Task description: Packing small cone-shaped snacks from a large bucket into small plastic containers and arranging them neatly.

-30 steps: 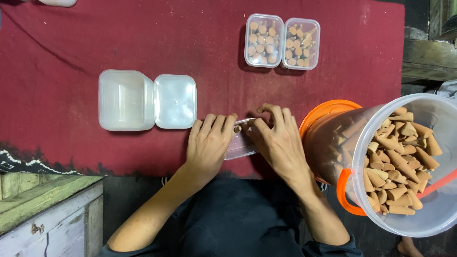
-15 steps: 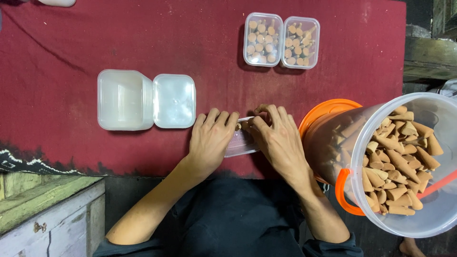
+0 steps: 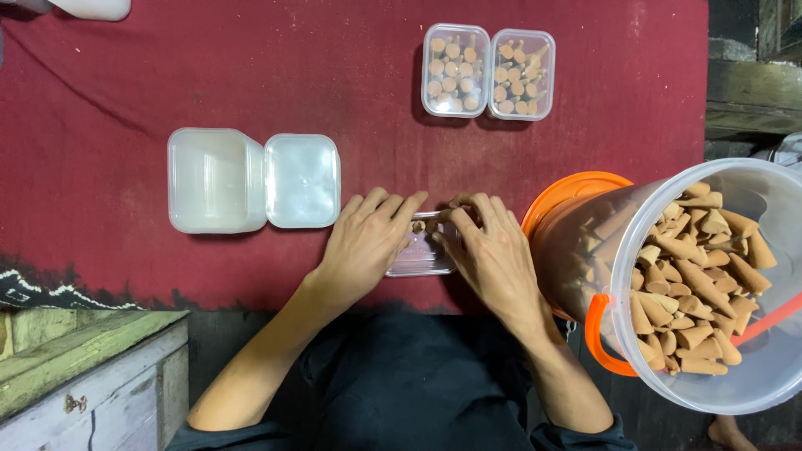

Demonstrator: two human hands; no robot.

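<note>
Both my hands rest over a small clear plastic box (image 3: 420, 259) lying on the red cloth (image 3: 251, 75) near its front edge. My left hand (image 3: 364, 242) covers the box's left side with its fingers spread over the rim. My right hand (image 3: 489, 250) covers the right side, fingertips bent over brown cones (image 3: 420, 225) inside the box. Most of the box is hidden under my fingers.
A clear tilted bucket (image 3: 693, 284) with an orange handle, full of brown cones, stands at the right. Two small filled clear boxes (image 3: 489, 73) sit at the back. An open white hinged container (image 3: 251, 179) lies at the left. A wooden bench (image 3: 83, 367) is at bottom left.
My hands stay over the small box; the fingers have shifted slightly, and nothing else has moved.
</note>
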